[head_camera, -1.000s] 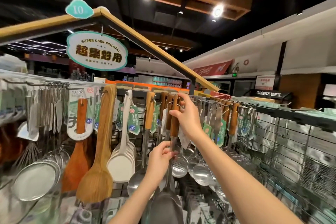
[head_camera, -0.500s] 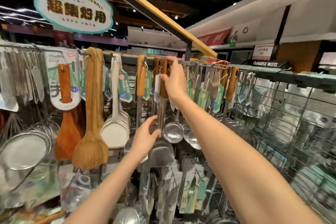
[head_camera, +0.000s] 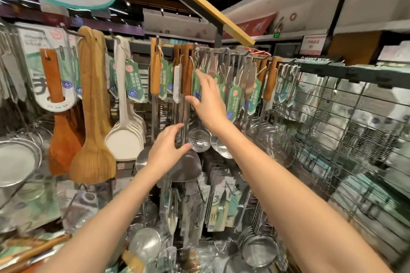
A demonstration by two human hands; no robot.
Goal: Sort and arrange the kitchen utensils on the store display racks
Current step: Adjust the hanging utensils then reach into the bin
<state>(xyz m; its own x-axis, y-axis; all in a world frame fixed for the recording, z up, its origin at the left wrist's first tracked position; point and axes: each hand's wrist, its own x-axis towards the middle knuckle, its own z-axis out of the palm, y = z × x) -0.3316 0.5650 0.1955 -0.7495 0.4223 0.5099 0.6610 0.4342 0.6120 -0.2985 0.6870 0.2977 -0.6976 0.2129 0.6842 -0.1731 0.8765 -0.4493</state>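
- The turner (head_camera: pixel 186 117) hangs from a rack (head_camera: pixel 233 53) peg by its wooden handle, metal blade low, between other wood-handled tools and a row of steel ones with green tags (head_camera: pixel 233 97)
- The left hand (head_camera: pixel 165 150) is at the lower shaft just above the blade, fingers loosely spread around it and not clamped; whether they touch the metal cannot be told
- The right hand (head_camera: pixel 207 99) is open beside the handle, fingers straight and reaching up toward the tags, gripping nothing
- Judged step: settling the hung turner so it sits straight in its row
- To do it well, the left hand should steady the shaft lightly and damp any swing, not pull down, since the peg hole carries the weight
- The right hand would do best to check that the loop sits fully back on the peg, then turn the tags face out
- The blade should face the same way as its neighbours; the skimmer (head_camera: pixel 199 141) just behind it could snag, so keep the two apart
- To the left hang wooden spatulas (head_camera: pixel 93 117) and white ones (head_camera: pixel 125 137), well apart and needing no touch
- Risk: a hard nudge could set the crowded steel tools clattering or knock a tag off its string
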